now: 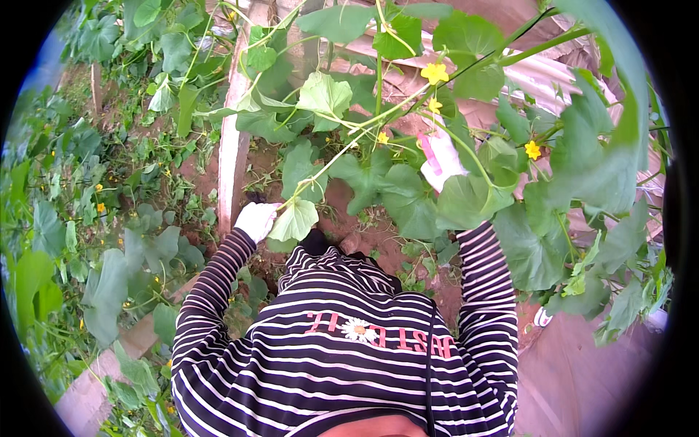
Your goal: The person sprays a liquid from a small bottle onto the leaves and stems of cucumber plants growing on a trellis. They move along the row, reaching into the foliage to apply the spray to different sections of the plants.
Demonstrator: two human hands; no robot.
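My left hand (pixel 256 221), in a white glove, is shut on the tip end of a green vine stem (pixel 322 170). A pale leaf (pixel 295 219) hangs just beside its fingers. The stem runs up and right among broad leaves and yellow flowers (pixel 434 72), like those of a cucumber or melon plant. My right hand (pixel 445 164), also white-gloved, is raised among the foliage, with a large leaf (pixel 472 202) covering its lower part. A pink strip (pixel 428 153) shows along it; whether that is a held tool or part of the glove cannot be told.
A pale upright post (pixel 232 125) stands just beyond my left hand. Thick stems (pixel 540 52) and large leaves crowd the upper right. Low vines (pixel 104 218) cover the soil on the left. Pinkish sheeting (pixel 579 377) lies at the lower right.
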